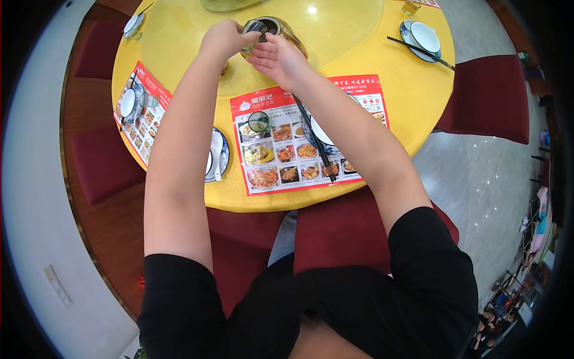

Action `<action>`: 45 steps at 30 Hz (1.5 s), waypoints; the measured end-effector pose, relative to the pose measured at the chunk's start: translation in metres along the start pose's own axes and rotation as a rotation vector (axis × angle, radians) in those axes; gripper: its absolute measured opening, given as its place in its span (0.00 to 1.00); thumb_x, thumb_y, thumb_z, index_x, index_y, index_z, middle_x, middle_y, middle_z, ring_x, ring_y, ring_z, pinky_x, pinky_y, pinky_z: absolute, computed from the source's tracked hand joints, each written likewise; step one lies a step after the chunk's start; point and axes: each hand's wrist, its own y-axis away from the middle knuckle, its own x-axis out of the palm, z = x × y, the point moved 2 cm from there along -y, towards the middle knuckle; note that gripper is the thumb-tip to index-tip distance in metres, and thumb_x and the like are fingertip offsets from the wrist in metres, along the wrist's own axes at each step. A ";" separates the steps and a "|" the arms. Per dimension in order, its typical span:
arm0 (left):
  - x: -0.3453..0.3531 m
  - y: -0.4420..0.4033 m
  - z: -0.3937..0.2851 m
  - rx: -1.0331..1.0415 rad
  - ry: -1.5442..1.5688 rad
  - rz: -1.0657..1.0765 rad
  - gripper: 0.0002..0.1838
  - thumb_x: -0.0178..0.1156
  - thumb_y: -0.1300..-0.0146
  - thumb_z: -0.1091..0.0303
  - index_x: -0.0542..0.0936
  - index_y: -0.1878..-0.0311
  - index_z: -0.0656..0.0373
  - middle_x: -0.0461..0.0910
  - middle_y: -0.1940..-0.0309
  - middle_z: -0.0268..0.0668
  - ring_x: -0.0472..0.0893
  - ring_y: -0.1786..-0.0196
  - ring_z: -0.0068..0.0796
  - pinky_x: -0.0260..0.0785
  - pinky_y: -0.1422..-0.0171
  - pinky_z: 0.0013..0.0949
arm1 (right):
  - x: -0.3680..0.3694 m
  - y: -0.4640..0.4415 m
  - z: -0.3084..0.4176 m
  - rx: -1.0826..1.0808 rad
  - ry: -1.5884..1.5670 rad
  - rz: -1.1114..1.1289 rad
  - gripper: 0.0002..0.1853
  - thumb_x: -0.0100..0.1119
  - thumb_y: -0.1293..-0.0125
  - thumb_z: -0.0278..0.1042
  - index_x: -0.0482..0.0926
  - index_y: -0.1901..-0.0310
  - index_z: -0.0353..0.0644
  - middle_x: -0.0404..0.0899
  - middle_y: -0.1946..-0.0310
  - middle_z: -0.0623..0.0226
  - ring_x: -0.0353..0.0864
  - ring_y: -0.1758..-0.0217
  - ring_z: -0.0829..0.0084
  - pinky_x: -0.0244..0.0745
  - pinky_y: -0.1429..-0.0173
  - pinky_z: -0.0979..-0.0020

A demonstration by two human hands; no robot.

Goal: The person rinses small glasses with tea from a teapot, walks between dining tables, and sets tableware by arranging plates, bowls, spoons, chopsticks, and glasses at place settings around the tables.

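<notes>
At the far side of the near place setting, my left hand [222,39] has its fingers closed around a small clear glass [255,27], held tilted beside the mouth of a round golden-brown glass pot [293,43]. My right hand [282,61] is open, palm turned up and fingers stretched toward the glass, close in front of the pot. Its fingers partly cover the pot. Another clear drinking glass [259,122] stands on the red-bordered paper placemat [242,189] below my hands. Black chopsticks [317,143] lie there beside a white bowl [323,128], partly hidden by my right forearm.
The round table has a yellow cloth [418,90] and a clear turntable [341,36]. A spoon [217,158] lies at left. Other settings include a bowl [426,37] at right and a placemat [134,140] at left. Dark red chairs [487,99] surround the table.
</notes>
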 end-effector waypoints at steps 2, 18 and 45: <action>-0.001 -0.001 -0.003 -0.005 -0.019 0.027 0.36 0.66 0.47 0.38 0.84 0.49 0.63 0.86 0.61 0.47 0.86 0.58 0.37 0.76 0.52 0.36 | -0.001 0.000 0.001 0.016 -0.019 -0.007 0.31 0.51 0.29 0.50 0.67 0.38 0.28 0.73 0.43 0.47 0.75 0.37 0.56 0.69 0.31 0.59; 0.099 0.105 -0.064 0.230 0.959 -0.355 0.31 0.73 0.47 0.64 0.74 0.41 0.64 0.82 0.51 0.43 0.83 0.48 0.35 0.75 0.45 0.36 | -0.077 0.083 0.041 -0.437 1.058 -0.024 0.34 0.68 0.40 0.52 0.75 0.41 0.33 0.85 0.57 0.55 0.86 0.54 0.66 0.78 0.50 0.68; 0.059 0.260 -0.198 0.410 0.512 -0.285 0.20 0.64 0.44 0.75 0.78 0.46 0.61 0.81 0.51 0.46 0.78 0.45 0.47 0.68 0.39 0.43 | -0.174 0.238 0.143 -0.824 1.726 -0.156 0.31 0.69 0.44 0.35 0.70 0.38 0.42 0.72 0.43 0.53 0.70 0.38 0.51 0.67 0.35 0.56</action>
